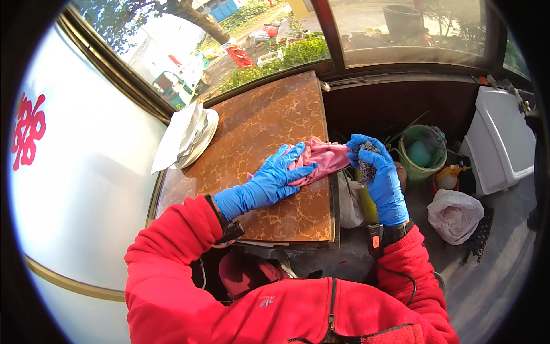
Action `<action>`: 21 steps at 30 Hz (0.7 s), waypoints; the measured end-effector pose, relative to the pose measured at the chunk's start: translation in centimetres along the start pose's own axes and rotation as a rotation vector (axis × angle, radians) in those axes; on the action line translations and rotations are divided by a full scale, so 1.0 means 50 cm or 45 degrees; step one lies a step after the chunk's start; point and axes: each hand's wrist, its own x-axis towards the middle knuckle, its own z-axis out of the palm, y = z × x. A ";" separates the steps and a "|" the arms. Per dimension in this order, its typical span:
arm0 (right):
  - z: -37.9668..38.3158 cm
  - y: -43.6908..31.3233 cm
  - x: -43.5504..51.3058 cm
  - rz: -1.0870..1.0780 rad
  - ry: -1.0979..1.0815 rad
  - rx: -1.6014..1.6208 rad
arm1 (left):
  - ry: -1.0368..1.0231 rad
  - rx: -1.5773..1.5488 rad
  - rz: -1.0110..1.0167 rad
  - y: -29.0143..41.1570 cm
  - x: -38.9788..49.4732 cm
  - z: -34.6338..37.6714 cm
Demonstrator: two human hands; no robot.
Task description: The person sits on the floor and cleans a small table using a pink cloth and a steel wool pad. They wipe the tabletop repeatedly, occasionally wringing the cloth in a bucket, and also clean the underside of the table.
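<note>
My left hand (275,176), in a blue glove, lies over a bunched pink cloth (322,161) on the brown marbled tabletop (266,124). Its fingers are spread, with cloth showing between thumb and forefinger. Just past the right edge of the table, my right hand (380,180), also gloved in blue, grips a grey, rough-textured scrubbing pad (367,162). The cloth's right end reaches the fingertips of this hand; whether they pinch it I cannot tell.
White plates (208,137) with sheets of paper (178,133) stand at the table's left edge, by a frosted panel (94,172). Right of the table are a green bucket (423,148), a spray bottle (449,177), a white plastic bag (455,215) and a white bin (498,142). Windows line the back.
</note>
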 end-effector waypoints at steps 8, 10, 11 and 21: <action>0.003 0.021 0.003 -0.019 -0.080 -0.093 | 0.104 0.144 -0.492 0.054 -0.382 -0.021; -0.003 0.021 0.002 -0.029 -0.091 -0.141 | 0.226 0.157 -0.639 0.006 -0.462 -0.019; -0.005 0.020 0.002 -0.019 -0.083 -0.157 | 0.251 0.198 -0.733 -0.019 -0.503 -0.018; -0.025 0.019 -0.001 -0.082 -0.058 -0.237 | 0.318 0.123 -1.581 -0.268 -0.804 -0.045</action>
